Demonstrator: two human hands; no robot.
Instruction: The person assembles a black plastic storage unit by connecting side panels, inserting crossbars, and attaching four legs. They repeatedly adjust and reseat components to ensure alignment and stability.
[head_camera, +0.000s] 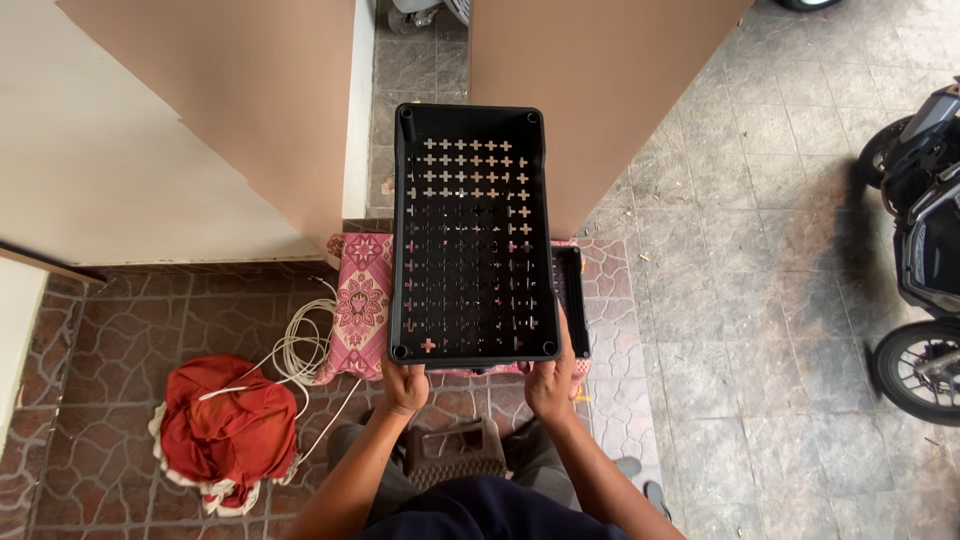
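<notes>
Held up over the lap: left hand (404, 385) and right hand (551, 385), each grip clamped on the near rim of a black perforated tray (470, 230), raised above a patterned cloth (362, 300) on the floor, not yet set down.

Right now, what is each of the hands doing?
Left hand: closed on the near edge of the black perforated tray.
Right hand: closed on the same edge.

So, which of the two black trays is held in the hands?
The large perforated tray with cross-shaped holes: the left hand and right hand grip its near edge. The other black tray lies beneath it on the patterned pink cloth, mostly hidden.
</notes>
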